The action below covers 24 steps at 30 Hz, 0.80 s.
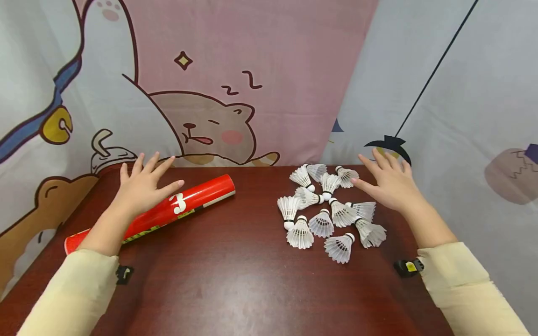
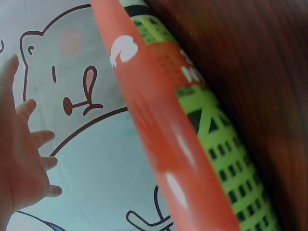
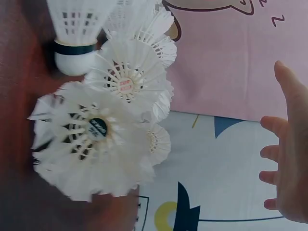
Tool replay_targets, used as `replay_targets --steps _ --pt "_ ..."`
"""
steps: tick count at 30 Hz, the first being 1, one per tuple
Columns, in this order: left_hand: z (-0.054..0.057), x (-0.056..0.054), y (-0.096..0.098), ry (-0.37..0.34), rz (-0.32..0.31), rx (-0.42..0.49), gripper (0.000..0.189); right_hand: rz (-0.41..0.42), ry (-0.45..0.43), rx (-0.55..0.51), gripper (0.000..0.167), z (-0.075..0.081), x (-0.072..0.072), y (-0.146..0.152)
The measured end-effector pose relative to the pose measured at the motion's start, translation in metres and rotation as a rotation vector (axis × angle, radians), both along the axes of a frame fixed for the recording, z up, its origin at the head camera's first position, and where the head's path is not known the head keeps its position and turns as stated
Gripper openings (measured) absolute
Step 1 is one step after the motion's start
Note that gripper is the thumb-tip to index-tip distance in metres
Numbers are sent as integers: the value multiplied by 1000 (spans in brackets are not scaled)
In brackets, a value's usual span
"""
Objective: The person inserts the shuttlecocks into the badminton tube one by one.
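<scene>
My left hand point(image 1: 143, 190) is spread with straight fingers over a red shuttlecock tube point(image 1: 201, 193), which lies aslant on the left of the table. In the left wrist view the tube point(image 2: 159, 125) shows its red side and a green patterned band, with the hand point(image 2: 21, 159) apart from it. On the other side my right hand point(image 1: 388, 184), also spread, holds nothing beside a loose group of several white shuttlecocks point(image 1: 321, 224). The right wrist view has feathered shuttlecocks point(image 3: 94, 139) close up and the hand point(image 3: 291, 159) apart from them.
The dark reddish-brown table point(image 1: 235, 289) carries both the tube and the shuttlecocks. Behind it hangs a cloth point(image 1: 294, 70) printed with a sleeping cartoon animal. A small black device point(image 1: 407, 267) sits at the right wrist, another point(image 1: 123, 274) at the left.
</scene>
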<state>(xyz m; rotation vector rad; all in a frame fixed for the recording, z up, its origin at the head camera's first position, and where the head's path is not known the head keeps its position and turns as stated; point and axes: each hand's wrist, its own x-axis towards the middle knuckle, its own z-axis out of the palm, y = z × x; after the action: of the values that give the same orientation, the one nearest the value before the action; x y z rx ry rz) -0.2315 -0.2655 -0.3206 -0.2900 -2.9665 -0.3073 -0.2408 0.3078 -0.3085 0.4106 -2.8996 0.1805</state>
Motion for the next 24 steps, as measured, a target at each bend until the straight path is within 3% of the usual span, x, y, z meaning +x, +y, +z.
replay_targets --steps 12,17,24 --pt "-29 13 13 127 -35 95 81 -32 101 -182 72 -41 47 21" --pt "-40 14 16 123 -23 140 83 -41 141 -261 68 -58 63 34" --pt "-56 14 16 122 -10 186 83 30 176 -410 57 -79 77 50"
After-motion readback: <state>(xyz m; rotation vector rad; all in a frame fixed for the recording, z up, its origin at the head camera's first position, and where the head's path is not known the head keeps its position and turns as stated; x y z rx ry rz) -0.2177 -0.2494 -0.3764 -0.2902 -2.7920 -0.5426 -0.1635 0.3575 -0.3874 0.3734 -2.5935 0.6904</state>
